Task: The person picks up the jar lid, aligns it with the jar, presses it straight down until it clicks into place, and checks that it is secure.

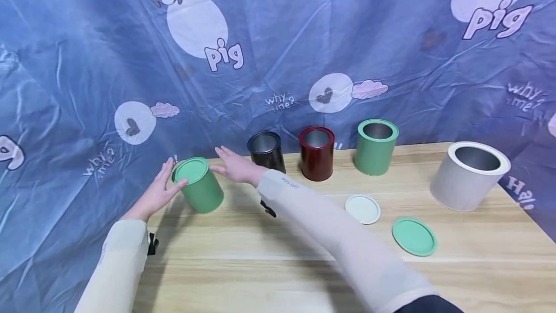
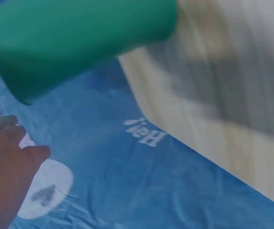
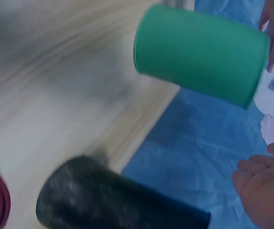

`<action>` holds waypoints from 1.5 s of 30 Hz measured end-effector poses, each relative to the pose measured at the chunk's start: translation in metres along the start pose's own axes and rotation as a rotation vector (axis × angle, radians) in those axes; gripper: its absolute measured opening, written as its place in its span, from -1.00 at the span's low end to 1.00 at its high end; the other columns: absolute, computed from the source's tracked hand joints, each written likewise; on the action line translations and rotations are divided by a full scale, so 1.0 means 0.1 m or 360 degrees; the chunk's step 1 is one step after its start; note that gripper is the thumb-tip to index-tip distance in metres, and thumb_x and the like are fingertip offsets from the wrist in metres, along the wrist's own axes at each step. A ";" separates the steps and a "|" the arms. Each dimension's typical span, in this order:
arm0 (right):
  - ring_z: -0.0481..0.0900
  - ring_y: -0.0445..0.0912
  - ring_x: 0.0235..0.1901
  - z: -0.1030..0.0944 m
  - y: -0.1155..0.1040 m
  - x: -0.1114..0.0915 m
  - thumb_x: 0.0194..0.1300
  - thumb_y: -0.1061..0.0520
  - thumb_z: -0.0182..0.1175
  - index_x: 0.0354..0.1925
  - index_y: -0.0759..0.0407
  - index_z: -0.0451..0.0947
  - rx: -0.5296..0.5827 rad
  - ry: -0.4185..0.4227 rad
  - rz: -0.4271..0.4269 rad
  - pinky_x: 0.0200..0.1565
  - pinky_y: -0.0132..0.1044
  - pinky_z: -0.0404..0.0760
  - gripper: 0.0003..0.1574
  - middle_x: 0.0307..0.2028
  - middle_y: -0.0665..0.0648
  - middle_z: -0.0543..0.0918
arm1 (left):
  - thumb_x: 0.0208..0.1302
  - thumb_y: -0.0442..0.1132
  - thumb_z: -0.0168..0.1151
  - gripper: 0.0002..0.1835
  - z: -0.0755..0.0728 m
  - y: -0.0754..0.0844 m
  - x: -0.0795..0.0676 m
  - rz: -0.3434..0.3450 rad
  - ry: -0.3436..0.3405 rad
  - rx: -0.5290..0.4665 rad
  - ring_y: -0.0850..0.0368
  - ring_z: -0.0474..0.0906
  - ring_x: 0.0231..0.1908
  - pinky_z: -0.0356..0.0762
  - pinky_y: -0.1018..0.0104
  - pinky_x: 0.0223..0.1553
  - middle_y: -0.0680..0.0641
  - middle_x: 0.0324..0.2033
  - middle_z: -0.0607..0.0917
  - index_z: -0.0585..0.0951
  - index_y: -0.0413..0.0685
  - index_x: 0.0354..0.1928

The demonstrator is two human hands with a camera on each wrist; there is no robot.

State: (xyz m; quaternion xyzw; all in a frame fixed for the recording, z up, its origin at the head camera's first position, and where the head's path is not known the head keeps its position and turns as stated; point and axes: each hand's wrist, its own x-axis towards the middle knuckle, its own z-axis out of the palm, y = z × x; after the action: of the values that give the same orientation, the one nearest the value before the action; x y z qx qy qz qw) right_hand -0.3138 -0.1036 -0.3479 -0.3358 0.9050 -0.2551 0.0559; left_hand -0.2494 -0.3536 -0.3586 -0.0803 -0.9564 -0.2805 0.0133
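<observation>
Nearest on the counter [image 1: 278, 274] lie a loose green lid [image 1: 414, 236] and a white lid [image 1: 362, 208]. Farther in, the lidded green tin [image 1: 197, 185] stands near the counter's left edge, between both hands. The left hand [image 1: 157, 192] has straight fingers [image 1: 167, 170] just touching the tin's left side near its lid; the right hand [image 1: 236, 166] hovers open just right of it, fingers spread, apart. Behind stand black [image 1: 266, 150], red [image 1: 317, 153], green [image 1: 376, 146] and white [image 1: 470, 175] open tins.
</observation>
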 end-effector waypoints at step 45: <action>0.15 0.29 0.41 -0.13 1.54 -2.46 0.32 -0.02 0.23 0.43 0.42 0.06 0.0016 0.0191 0.0106 0.36 0.15 0.22 -0.04 0.41 0.43 0.18 | 0.19 0.26 0.23 0.03 1.50 1.43 -0.03 0.0513 -0.0077 0.0449 -0.14 -0.06 0.49 -0.03 -0.14 0.45 -0.18 0.50 0.06 0.07 -0.23 0.48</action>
State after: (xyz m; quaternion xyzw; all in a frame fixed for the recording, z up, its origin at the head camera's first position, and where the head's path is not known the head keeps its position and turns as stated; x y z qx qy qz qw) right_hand -0.2181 0.1578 -0.4307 -0.2893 0.9161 -0.2773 0.0117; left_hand -0.2200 -0.1545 -0.4085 -0.2363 -0.9610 -0.1360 0.0460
